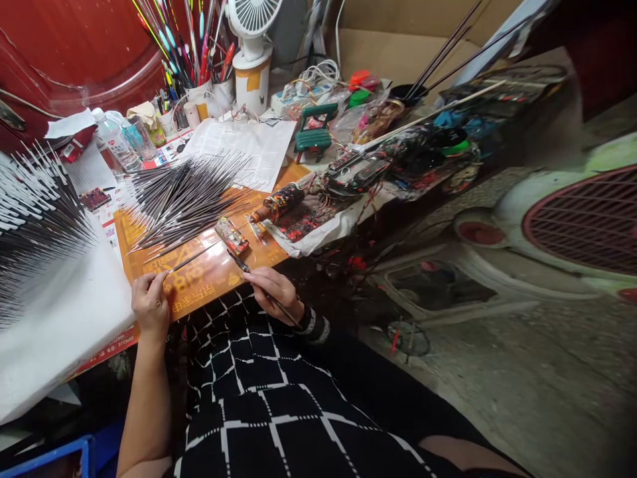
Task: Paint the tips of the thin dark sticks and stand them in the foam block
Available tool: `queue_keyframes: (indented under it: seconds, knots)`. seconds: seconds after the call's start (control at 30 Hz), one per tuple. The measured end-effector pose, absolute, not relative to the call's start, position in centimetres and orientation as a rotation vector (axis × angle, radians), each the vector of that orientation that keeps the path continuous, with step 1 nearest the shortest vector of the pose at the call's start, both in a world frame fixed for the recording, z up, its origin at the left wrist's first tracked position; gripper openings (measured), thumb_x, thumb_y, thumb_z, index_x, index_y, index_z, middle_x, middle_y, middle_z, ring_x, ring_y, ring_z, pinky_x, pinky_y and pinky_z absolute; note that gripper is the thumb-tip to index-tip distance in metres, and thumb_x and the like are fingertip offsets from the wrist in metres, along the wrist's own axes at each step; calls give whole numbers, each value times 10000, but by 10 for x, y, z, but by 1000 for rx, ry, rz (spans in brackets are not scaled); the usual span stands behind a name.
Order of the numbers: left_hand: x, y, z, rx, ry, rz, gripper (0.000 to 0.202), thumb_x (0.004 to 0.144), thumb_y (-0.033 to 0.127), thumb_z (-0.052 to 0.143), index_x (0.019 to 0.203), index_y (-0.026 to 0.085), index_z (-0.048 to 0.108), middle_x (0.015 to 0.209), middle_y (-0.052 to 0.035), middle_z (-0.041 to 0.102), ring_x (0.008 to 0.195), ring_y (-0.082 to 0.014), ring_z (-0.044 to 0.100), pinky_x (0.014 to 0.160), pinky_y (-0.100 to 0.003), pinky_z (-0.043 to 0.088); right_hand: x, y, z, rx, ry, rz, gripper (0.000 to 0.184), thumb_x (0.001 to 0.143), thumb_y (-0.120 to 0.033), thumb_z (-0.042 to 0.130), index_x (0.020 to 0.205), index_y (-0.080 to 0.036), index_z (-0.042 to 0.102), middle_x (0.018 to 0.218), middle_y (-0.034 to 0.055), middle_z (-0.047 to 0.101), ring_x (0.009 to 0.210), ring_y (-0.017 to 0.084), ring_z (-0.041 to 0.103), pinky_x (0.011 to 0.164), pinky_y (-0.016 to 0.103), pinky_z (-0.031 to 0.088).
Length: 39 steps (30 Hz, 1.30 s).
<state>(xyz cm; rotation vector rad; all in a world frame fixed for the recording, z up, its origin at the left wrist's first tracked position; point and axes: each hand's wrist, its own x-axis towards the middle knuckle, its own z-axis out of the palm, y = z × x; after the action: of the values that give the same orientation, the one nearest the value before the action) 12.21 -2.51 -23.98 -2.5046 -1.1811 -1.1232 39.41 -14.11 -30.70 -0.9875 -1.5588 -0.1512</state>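
Note:
My left hand (150,303) is closed, pinching the near end of a thin dark pointed stick (192,259) that lies across the orange sheet (209,282) on the table's front edge. My right hand (273,289) is closed around a slim dark brush (239,261), held like a pen with its tip pointing up-left toward the stick and a small paint-spattered block (231,235). Behind both hands lies a fanned heap of several similar dark sticks (184,196).
A white foam slab (60,312) studded with upright sticks stands at the left. A paint-stained bottle (279,202) and cloth lie right of the heap. Cups of coloured rods (199,60), a small fan (251,46), a water bottle (115,139) and paint clutter fill the back. A large floor fan (572,219) lies at right.

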Motion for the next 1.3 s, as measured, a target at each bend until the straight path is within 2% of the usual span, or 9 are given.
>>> queue_keyframes:
  seconds: [0.3, 0.47, 0.7, 0.9, 1.3]
  knots:
    - [129, -24, -245, -2514, -1169, -1151, 317, 989, 163, 464, 1075, 209, 765, 922, -80, 640, 853, -193, 540, 798, -319, 452, 382, -138, -305, -989, -1535, -144, 506, 935, -50, 509, 1419, -195, 541, 1060, 119, 720, 1003, 202, 712, 846, 357, 635]
    - [133, -28, -251, -2500, -1181, -1121, 249, 984, 204, 513, 1026, 206, 758, 910, -82, 660, 843, -206, 545, 789, -338, 444, 354, -132, -301, -854, -1653, -127, 585, 932, -46, 508, 1499, -184, 462, 1072, 130, 722, 999, 207, 713, 834, 356, 644]
    - [132, -36, -252, -2510, -1240, -1127, 206, 984, 203, 528, 1018, 211, 731, 907, -64, 652, 866, -196, 558, 802, -324, 469, 315, -123, -307, -781, -1775, -83, 648, 935, -55, 540, 1555, -150, 378, 1144, 147, 728, 1100, 237, 696, 898, 395, 643]
    - [134, -37, -251, -2515, -1228, -1140, 195, 987, 204, 537, 1013, 196, 730, 910, -63, 665, 855, -188, 556, 803, -321, 477, 311, -122, -321, -827, -1792, -109, 643, 952, -73, 546, 1562, -167, 367, 1223, 148, 714, 1166, 248, 684, 946, 415, 635]
    - [134, -38, -251, -2539, -1279, -1125, 197, 988, 227, 545, 1016, 202, 739, 917, -65, 666, 872, -190, 560, 815, -326, 468, 308, -123, -320, -872, -1804, -113, 660, 945, -73, 571, 1566, -160, 364, 1237, 157, 712, 1173, 250, 683, 983, 408, 616]
